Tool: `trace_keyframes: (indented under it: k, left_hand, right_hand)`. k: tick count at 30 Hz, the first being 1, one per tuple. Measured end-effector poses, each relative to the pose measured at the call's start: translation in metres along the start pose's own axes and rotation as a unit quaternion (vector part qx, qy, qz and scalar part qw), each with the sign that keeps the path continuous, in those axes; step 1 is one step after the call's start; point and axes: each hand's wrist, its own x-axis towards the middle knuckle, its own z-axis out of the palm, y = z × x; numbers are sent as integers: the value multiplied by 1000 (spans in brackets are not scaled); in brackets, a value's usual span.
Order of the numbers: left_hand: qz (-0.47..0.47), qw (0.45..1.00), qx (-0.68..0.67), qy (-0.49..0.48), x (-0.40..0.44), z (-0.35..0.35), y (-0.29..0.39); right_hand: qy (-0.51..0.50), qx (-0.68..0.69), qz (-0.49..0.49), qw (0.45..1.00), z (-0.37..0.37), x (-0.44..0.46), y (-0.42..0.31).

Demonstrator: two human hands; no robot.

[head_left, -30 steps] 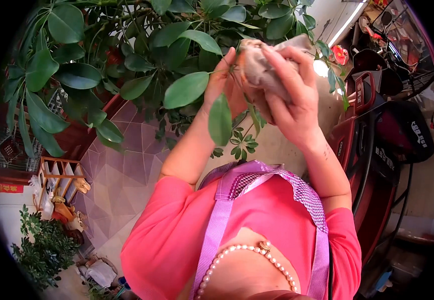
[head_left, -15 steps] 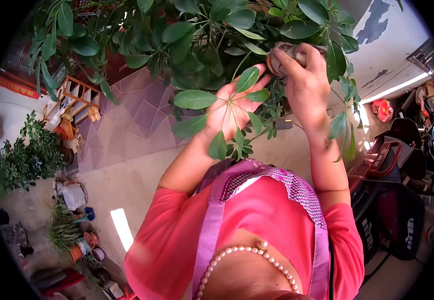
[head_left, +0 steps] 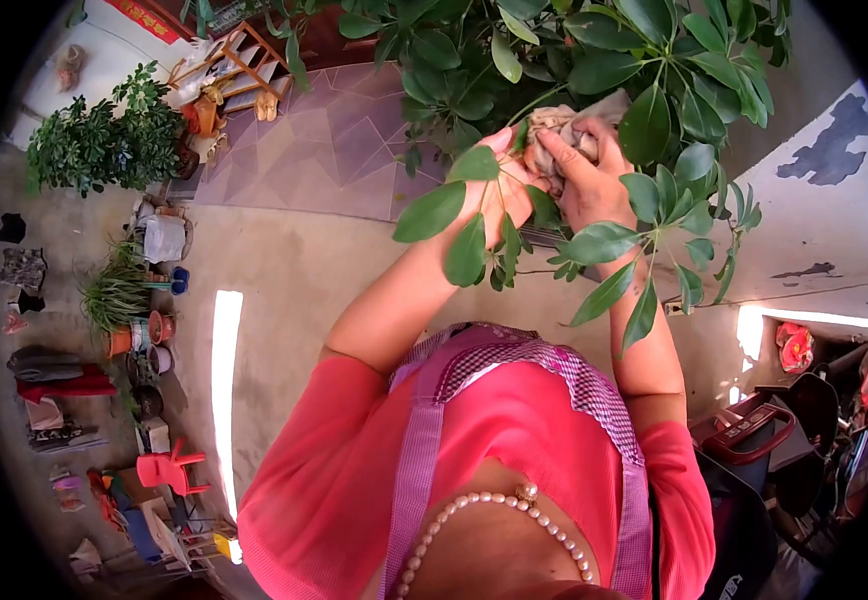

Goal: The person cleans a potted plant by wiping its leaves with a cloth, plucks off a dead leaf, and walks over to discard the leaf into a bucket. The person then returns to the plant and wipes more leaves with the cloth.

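A leafy potted-type plant with glossy green leaves (head_left: 609,70) fills the top of the head view. My right hand (head_left: 599,185) is closed around a crumpled greyish-beige cloth (head_left: 559,135), which it presses in among the leaves. My left hand (head_left: 499,200) lies palm up behind a spray of leaves (head_left: 432,212), its visible fingers apart and close to the cloth. Leaves partly cover the left palm and fingers, so any contact with a stem is hidden. Another leafy branch (head_left: 604,242) hangs in front of my right wrist.
At left stand a bushy plant (head_left: 114,130), a wooden rack (head_left: 244,65), flower pots (head_left: 161,327) and a small red chair (head_left: 169,470). A wall with peeling paint (head_left: 829,145) rises at right, above a dark machine with a red handle (head_left: 754,435).
My view has shifted, so the surroundings sit differently. My right hand has brought the cloth lower and nearer to my left hand. The left hand is still behind a leaf spray.
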Motion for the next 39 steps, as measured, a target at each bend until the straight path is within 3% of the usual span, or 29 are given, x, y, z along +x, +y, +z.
trace_keyframes:
  k: [2, 3, 5, 9, 12, 13, 14, 16, 18, 20, 30, 31, 34, 36, 39]
  left_hand:
    - [-29, 999, -15, -17, -4, -11, 4]
    - [-29, 999, 2, -25, -4, -15, 4]
    - [-26, 998, 27, -48, 0, -22, 11]
    - [76, 994, 74, -10, -3, -19, 19]
    - [147, 980, 127, -53, 6, -28, 36]
    - [199, 949, 245, 9, 6, -22, 39]
    - [338, 839, 422, 59, -4, -16, 33]
    - [535, 673, 511, 25, -17, -2, 39]
    - [424, 843, 321, -83, -23, -4, 31]
    - [270, 957, 74, -71, -35, 5, 32]
    - [284, 956, 55, -38, -55, 23, 35]
    - [293, 954, 30, -50, -56, 23, 30]
    - [325, 894, 307, 38, -57, 30, 12]
    - [317, 919, 228, 58, -52, 24, 8]
    - [299, 943, 96, 106, -54, 24, 13]
  right_hand:
    - [25, 142, 38, 989, -4, -1, 1]
    - [17, 44, -3, 999, -17, 4, -5]
    - [25, 134, 40, 990, -20, 9, -30]
    - [47, 141, -20, 989, -16, 16, -45]
    - [39, 154, -31, 987, -10, 22, -67]
    - [44, 149, -41, 987, -7, 24, -73]
    - [28, 121, -55, 991, -1, 24, -74]
    - [-23, 185, -18, 982, 16, 18, -85]
    - [4, 128, -32, 991, 30, 6, -87]
    - [0, 89, -67, 994, 31, 9, -86]
    - [-82, 199, -21, 976, 26, 13, -82]
    - [-72, 154, -53, 984, 25, 13, -76]
    - [-81, 376, 60, 921, 22, 7, -75]
    - [-90, 403, -27, 910, 17, 4, -67]
    - [-96, 311, -60, 944, -20, -23, -59]
